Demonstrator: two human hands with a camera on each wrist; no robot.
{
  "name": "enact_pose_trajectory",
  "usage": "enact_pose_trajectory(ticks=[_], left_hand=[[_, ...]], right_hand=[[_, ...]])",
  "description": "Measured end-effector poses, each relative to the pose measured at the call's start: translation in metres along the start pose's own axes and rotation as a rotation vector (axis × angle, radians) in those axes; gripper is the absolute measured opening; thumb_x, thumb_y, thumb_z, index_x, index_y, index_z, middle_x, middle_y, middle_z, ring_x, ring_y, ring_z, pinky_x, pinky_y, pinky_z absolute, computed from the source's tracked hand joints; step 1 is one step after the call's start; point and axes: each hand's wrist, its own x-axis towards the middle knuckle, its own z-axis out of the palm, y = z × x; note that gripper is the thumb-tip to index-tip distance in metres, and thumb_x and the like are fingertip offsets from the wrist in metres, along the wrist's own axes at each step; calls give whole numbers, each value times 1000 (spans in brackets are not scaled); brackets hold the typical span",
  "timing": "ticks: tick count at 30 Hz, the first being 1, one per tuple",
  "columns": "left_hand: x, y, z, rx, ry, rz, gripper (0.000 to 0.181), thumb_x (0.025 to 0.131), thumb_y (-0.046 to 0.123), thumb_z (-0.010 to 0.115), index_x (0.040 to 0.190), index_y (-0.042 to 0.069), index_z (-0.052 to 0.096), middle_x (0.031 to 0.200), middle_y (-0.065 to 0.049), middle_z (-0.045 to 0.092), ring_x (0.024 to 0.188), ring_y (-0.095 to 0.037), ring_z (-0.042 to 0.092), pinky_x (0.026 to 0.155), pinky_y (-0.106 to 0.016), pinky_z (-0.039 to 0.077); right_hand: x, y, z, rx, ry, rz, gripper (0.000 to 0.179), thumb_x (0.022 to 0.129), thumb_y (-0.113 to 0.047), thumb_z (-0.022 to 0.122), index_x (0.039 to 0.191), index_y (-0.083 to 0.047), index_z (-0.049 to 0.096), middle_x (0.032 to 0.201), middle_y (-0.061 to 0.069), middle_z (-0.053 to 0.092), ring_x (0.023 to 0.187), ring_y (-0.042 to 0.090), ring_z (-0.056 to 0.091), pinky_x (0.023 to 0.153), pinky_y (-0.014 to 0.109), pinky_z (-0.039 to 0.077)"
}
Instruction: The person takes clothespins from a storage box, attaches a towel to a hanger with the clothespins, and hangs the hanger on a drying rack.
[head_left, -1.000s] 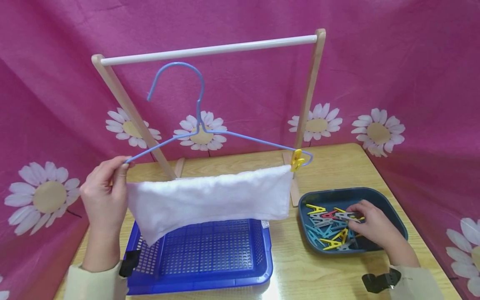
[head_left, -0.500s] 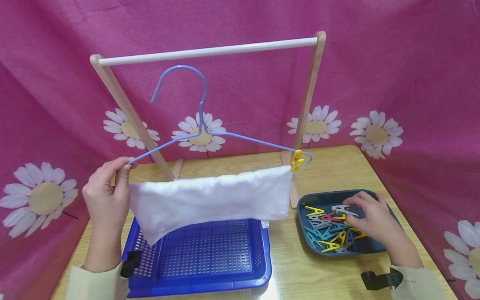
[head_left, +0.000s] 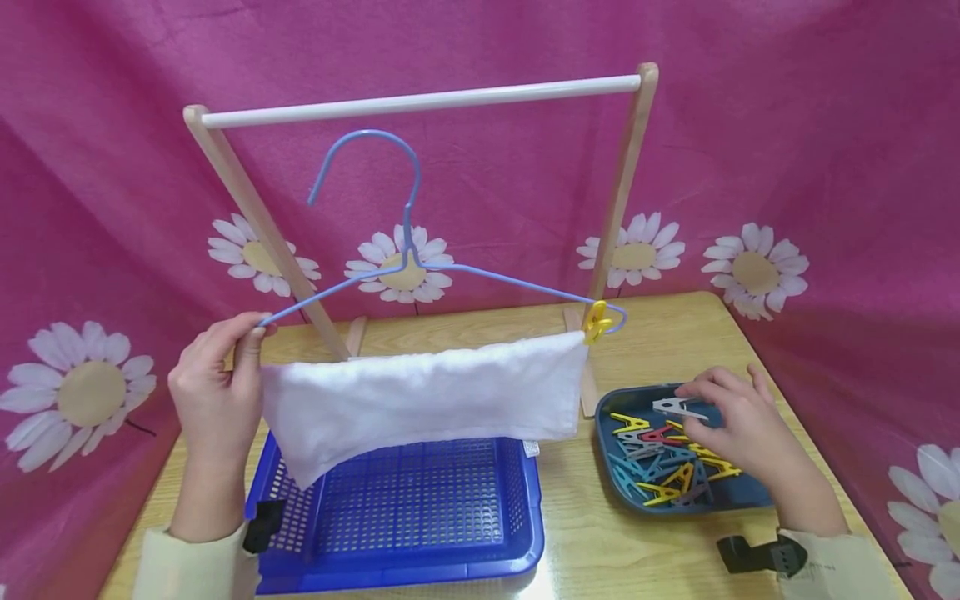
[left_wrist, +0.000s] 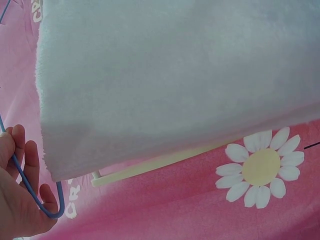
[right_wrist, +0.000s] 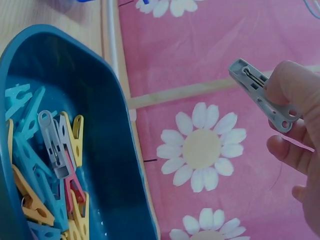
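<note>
My left hand point(head_left: 217, 387) pinches the left end of a blue wire hanger point(head_left: 510, 281), whose hook points up and touches no rod. Over the hanger's lower bar hangs a folded white towel point(head_left: 427, 396). A yellow clothespin point(head_left: 597, 323) clips the towel's right corner to the hanger. In the left wrist view the towel point(left_wrist: 175, 85) fills much of the frame, beside the fingers round the blue wire point(left_wrist: 27, 185). Between thumb and fingers, my right hand point(head_left: 750, 425) holds a grey clothespin point(right_wrist: 260, 95) above the dark tub point(head_left: 738, 496) of clothespins.
A wooden stand with a white rod point(head_left: 427, 102) rises behind the hanger. Below the towel sits a blue plastic basket point(head_left: 405, 567). Several yellow, teal, grey and red clothespins point(head_left: 660, 467) lie in the tub. A pink flowered cloth point(head_left: 825, 125) surrounds the wooden table point(head_left: 675, 333).
My right hand has taken a grey clothespin from the pile and raised it slightly, up and leftward. The left hand and hanger have shifted a little to the right.
</note>
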Motion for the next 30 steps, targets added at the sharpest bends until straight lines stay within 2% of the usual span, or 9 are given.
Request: enact_pose_trajectory(ticks=[8, 12, 16, 19, 21, 29, 30], left_hand=[[0, 0, 0, -3, 3, 1, 10, 79, -2, 64, 88, -6, 67, 77, -18, 65, 75, 6, 50, 73, -14, 34], [-1, -1, 0, 14, 7, 8, 10, 79, -2, 64, 87, -6, 67, 77, -18, 65, 71, -13, 54, 74, -16, 35], [-1, -1, -1, 42, 23, 15, 9, 80, -1, 63, 87, -5, 67, 83, -18, 66, 82, -27, 60, 86, -29, 37], [-1, -2, 0, 50, 32, 21, 9, 80, -1, 63, 87, -3, 68, 86, -19, 66, 94, -29, 60, 92, -42, 35], [-1, -2, 0, 51, 32, 25, 8, 80, -1, 63, 86, -3, 68, 85, -19, 66, 98, -29, 59, 94, -46, 33], [-4, -3, -1, 52, 30, 5, 9, 78, -3, 64, 86, -2, 68, 84, -18, 66, 99, -30, 58, 94, -46, 33], [-4, -3, -1, 53, 26, 3, 9, 79, -3, 64, 86, -3, 68, 84, -19, 66, 99, -30, 58, 94, -46, 34]], right_hand=[[3, -6, -3, -13, 1, -16, 26, 62, -5, 70, 87, -5, 65, 85, 5, 53, 82, 28, 51, 98, 62, 5], [2, -7, -4, -17, 10, -29, 25, 61, -5, 70, 86, -5, 65, 85, 5, 53, 82, 28, 51, 97, 62, 5], [2, -8, -4, -17, 11, -36, 26, 60, -5, 70, 85, -5, 65, 84, 5, 53, 82, 28, 50, 98, 62, 5], [3, -9, -4, -19, 10, -40, 25, 60, -5, 70, 85, -6, 65, 84, 5, 53, 82, 28, 51, 97, 62, 6], [3, -9, -4, -18, 9, -42, 25, 60, -4, 70, 85, -6, 65, 84, 5, 54, 82, 28, 51, 97, 62, 6], [6, -11, -6, -21, 12, -69, 26, 60, -5, 69, 85, -6, 64, 83, 3, 53, 80, 27, 51, 98, 62, 6], [7, -12, -6, -25, 16, -77, 26, 60, -6, 69, 85, -6, 64, 83, 3, 53, 79, 26, 51, 97, 61, 9]])
